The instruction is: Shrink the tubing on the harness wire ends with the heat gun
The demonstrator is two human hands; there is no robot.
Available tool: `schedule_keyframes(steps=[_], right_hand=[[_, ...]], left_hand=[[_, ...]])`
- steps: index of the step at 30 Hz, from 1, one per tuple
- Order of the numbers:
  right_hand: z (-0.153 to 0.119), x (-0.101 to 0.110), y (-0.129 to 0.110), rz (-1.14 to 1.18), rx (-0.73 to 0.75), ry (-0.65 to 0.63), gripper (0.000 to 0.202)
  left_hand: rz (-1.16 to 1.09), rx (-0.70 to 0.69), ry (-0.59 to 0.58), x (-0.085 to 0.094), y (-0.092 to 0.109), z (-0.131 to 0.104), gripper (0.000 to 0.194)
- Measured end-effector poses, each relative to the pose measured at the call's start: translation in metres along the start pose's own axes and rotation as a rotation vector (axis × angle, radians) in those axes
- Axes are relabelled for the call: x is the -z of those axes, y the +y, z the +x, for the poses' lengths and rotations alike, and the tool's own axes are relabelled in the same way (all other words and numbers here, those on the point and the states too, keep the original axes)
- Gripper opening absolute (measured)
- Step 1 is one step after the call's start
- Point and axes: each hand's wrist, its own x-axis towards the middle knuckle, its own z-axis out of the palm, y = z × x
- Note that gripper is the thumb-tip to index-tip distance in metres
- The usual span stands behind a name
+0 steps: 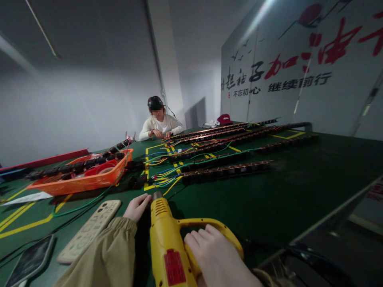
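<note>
Gripping the yellow heat gun (163, 237) by its handle (231, 236), the right hand (215, 255) had its fingers curled tight. Gun body lay left of these fingers; nozzle (157, 195) pointed forward. Left hand (137, 208): fingers drawn close together, tips just beside the nozzle on its left. Could not tell whether they touched it or pinched anything. Just beyond the left fingertips, coloured wires (173, 185) trailed from the nearest of several long black strips (227, 170), which ran off to the right over the green table (254, 207). Orange basket (80, 185) sat ahead and left of the left fingers, black parts inside. Beige phone (89, 231) lay left of that hand; dark-screened phone (31, 257) farther left. Co-worker (161, 125) was across the table, well apart from both hands.
</note>
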Motion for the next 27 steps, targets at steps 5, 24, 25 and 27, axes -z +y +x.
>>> schedule_keyframes(steps=[5,24,25,27], right_hand=[[0.005,0.002,-0.007,0.016,0.029,-0.068,0.026],[-0.002,0.011,-0.003,0.11,0.046,-0.041,0.021],[-0.003,0.012,-0.002,0.125,0.048,-0.045,0.022],[-0.005,0.014,-0.001,0.147,0.045,-0.053,0.023]], left_hand=[[0.022,-0.027,0.016,0.001,-0.002,0.001,0.04],[-0.021,-0.11,-0.168,0.013,-0.002,-0.001,0.025],[-0.032,-0.093,-0.19,0.015,-0.003,-0.001,0.026],[-0.058,-0.066,-0.238,0.019,-0.004,-0.001,0.026]])
